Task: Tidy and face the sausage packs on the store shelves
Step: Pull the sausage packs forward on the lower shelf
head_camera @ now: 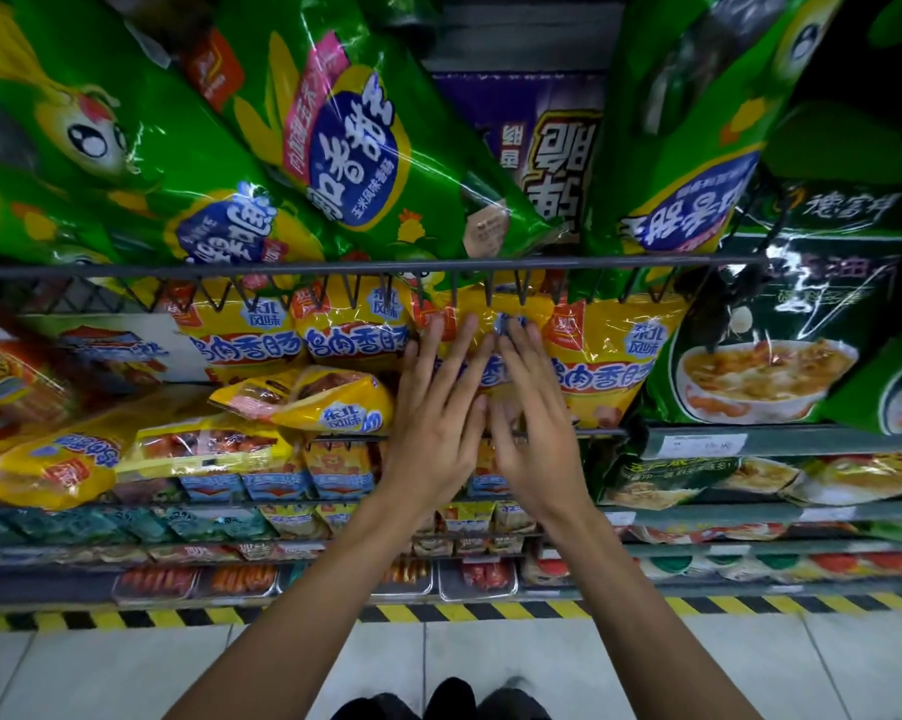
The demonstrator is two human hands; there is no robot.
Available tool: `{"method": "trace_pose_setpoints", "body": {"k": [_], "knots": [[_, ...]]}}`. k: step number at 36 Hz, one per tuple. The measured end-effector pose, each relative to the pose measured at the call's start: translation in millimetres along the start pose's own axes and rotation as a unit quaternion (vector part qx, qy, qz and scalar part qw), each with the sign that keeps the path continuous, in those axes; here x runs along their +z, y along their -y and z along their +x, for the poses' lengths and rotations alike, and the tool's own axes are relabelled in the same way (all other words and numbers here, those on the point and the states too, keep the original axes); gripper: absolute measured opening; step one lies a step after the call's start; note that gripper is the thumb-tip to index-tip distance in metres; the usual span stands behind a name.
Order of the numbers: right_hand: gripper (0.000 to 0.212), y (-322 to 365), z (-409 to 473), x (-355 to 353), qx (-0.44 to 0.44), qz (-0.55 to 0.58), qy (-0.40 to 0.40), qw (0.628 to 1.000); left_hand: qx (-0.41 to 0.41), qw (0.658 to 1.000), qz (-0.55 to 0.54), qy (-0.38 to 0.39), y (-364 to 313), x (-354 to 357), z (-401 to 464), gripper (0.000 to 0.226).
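1. Looking down from the head camera, we saw both our bare hands pressed flat against one yellow sausage pack (482,335) standing in the middle row of the wire shelf (366,266).
2. Our left hand (433,407) lay with its grip apart, fingers straight and spread, the tips touching the upper part of that pack.
3. Our right hand (534,413) lay just beside it, grip likewise apart, fingers straight on the same pack; the two hands touched at the inner edges.
4. We saw more yellow packs (303,335) upright to the left of the pressed one, and another yellow pack (605,356) upright to its right.
5. One tipped yellow pack (308,400) lay on its side, left of our left hand, with further yellow packs lying flat below it.
6. Green corn sausage bags (334,148) hung over the shelf above, and dark green soup bags (771,350) stood at the right.
7. We saw white floor tiles (594,667) and a black-and-yellow striped strip (516,611) at the foot of the shelving.
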State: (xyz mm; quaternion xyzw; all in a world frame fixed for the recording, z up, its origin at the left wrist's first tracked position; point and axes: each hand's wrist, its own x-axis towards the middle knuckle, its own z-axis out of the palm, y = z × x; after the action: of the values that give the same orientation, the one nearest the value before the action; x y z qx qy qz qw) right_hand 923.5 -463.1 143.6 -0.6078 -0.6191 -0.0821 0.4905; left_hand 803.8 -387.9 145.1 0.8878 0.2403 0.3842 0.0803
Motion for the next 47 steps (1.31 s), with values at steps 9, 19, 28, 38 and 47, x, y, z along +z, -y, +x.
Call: {"method": "trace_pose_setpoints", "body": {"k": [9, 19, 28, 38, 47], "knots": [[0.061, -28, 3, -37, 0.044, -0.176, -0.053, 0.982, -0.013, 0.996, 0.085, 0.025, -5, 2, 23, 0.057], [0.060, -22, 5, -39, 0.078, -0.196, -0.066, 0.975, -0.044, 0.994, 0.101, 0.010, -28, -5, 31, 0.055], [0.068, -28, 2, -42, 0.065, -0.188, -0.039, 0.979, -0.076, 0.988, 0.120, 0.053, -31, -2, 46, 0.052], [0.046, -15, -23, -49, 0.014, -0.035, -0.104, 0.994, 0.002, 1.000, -0.013, 0.012, -24, -17, -12, 0.056], [0.046, 14, -46, -17, 0.031, 0.082, -0.007, 0.996, -0.139, 0.988, -0.063, -0.019, 2, -49, -102, 0.048]]}}
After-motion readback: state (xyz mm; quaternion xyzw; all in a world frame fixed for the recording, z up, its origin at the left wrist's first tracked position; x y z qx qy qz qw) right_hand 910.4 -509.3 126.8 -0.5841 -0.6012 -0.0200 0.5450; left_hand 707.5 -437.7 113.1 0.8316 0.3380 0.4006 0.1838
